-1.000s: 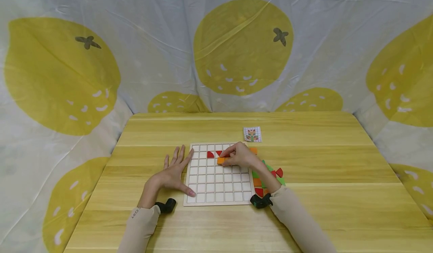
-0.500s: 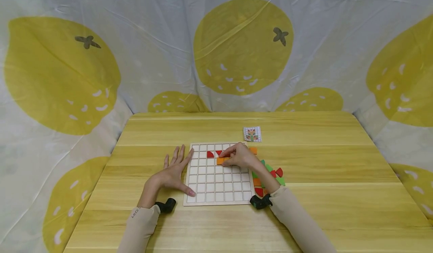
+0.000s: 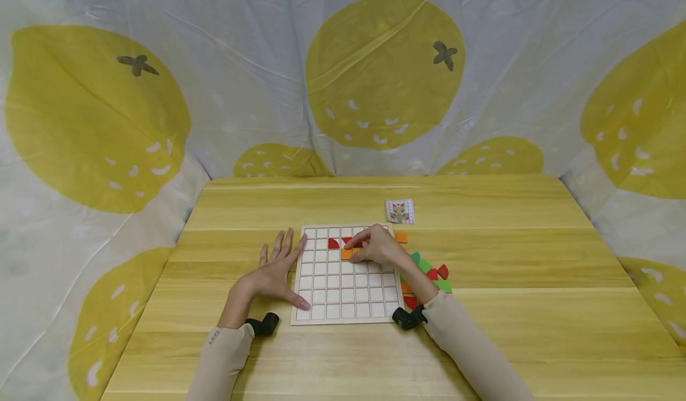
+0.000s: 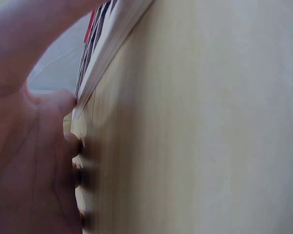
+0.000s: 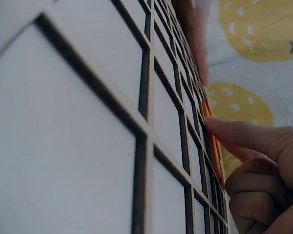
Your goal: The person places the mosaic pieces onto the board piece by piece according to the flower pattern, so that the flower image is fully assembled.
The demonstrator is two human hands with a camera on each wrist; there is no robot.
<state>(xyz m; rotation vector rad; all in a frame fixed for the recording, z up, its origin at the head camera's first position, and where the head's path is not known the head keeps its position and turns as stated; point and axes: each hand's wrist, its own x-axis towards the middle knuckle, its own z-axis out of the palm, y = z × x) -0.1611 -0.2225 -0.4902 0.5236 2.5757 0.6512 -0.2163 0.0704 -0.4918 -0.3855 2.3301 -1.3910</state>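
Note:
A white gridded wooden board [image 3: 340, 297] lies flat on the table. Over its upper part, the thumb and bent index finger of my right hand [image 3: 382, 249] pinch an orange square tile [image 3: 345, 255] at one of the cells. More orange shows just right of that tile, partly under the fingers. In the row above sit a red quarter-round tile [image 3: 333, 243] and a red piece [image 3: 346, 242], the latter partly hidden. My left hand [image 3: 270, 277] is spread along the board's left side, thumb at the lower corner and index fingertip near the upper edge.
Right of the board lies a loose pile of green, red and orange tiles [image 3: 425, 266], partly behind my right forearm. A single orange tile [image 3: 401, 238] is near the board's upper right corner. Behind it rests a small printed pattern card [image 3: 399, 211].
The orange tile has shifted slightly left and now lies flatter against the board, with more orange showing beside it. My right fingers moved slightly with it; my left hand stayed put.

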